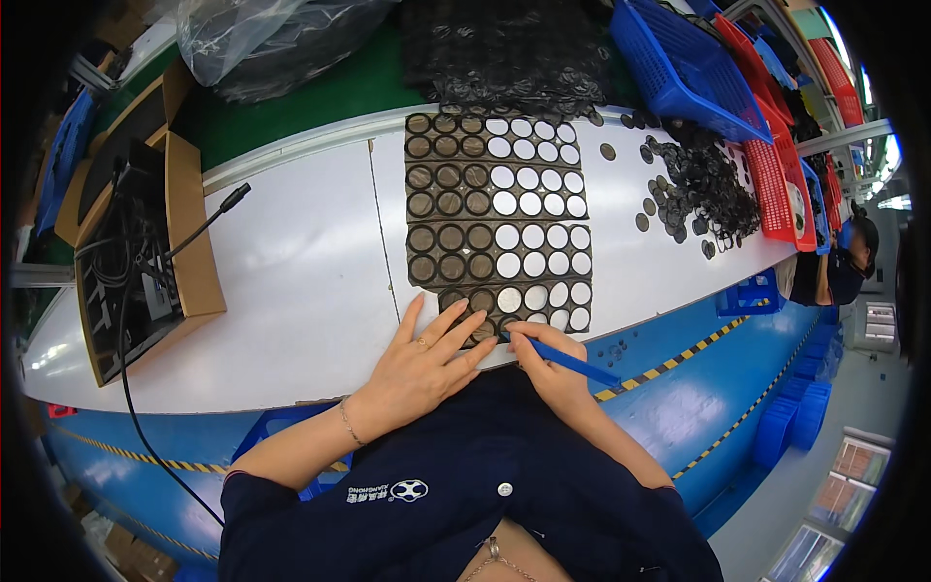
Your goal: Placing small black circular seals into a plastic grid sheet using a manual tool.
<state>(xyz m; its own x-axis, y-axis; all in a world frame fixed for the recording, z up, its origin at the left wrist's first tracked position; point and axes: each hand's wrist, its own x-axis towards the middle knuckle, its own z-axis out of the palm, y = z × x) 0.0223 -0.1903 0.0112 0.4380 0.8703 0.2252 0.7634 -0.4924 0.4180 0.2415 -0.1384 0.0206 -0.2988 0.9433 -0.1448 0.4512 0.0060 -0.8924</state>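
Observation:
Several dark sheets of round black rings (452,237) lie in rows in front of me. The rings on the left show brown inside; those on the right show white discs (507,237). My left hand (419,361) rests flat with its fingers spread over the lower left rings of the nearest sheet. My right hand (553,380) grips a slim blue stick-like tool (585,368). The tool's tip end points at the rings in the nearest row, close to my left fingertips. What exactly the tip touches is too small to tell.
Loose black rings (713,189) are heaped to the right, near blue (679,73) and red baskets (773,189). A cardboard box (199,233) with black cables stands left. Dark plastic-wrapped material (504,53) lies behind the sheets. Another person (842,267) is at far right.

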